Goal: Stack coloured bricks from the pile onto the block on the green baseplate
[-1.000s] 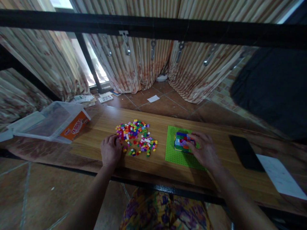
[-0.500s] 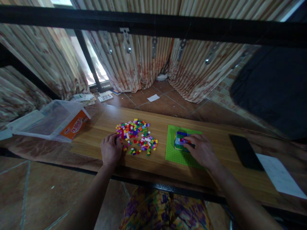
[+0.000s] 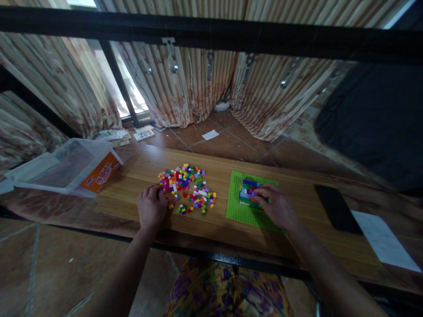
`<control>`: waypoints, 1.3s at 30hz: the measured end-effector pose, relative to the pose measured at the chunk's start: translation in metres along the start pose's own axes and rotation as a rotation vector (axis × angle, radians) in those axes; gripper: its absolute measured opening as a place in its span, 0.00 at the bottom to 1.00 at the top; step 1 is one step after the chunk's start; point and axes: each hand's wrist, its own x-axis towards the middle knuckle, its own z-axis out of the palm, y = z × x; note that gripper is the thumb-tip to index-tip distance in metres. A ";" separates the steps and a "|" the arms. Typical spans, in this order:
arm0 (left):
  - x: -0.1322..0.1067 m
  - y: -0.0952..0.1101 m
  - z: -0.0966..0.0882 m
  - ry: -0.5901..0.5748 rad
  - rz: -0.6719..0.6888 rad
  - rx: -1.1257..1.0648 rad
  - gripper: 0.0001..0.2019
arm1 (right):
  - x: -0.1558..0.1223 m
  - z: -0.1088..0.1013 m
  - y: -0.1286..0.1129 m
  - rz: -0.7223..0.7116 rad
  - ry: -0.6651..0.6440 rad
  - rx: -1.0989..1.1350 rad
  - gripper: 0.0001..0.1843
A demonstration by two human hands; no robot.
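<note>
A light green studded baseplate lies on the wooden table, bearing a small low build of toy bricks in blue, light blue, purple and green. Over the build's right side, my right hand has thumb and forefinger pinched at a small reddish toy brick, partly covered by the fingers. My left hand rests with curled fingers at the left edge of a loose pile of many-coloured toy bricks. Its fingertips are hidden, so what they hold, if anything, does not show.
A clear plastic bin with an orange label stands at the table's left end. To the right lie a black phone-like slab and a white sheet of paper. A dark metal bar crosses in front of striped curtains.
The view has shifted very slightly. My right hand stays at the brick build with only a small shift of its fingers; my left hand remains beside the pile.
</note>
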 end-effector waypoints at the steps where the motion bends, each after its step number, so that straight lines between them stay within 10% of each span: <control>1: 0.000 0.000 0.000 0.003 0.001 0.000 0.13 | 0.000 0.000 0.000 -0.003 0.001 -0.008 0.13; 39: 0.001 -0.002 0.001 0.009 0.027 0.021 0.14 | 0.014 -0.003 -0.010 -0.004 -0.100 -0.324 0.13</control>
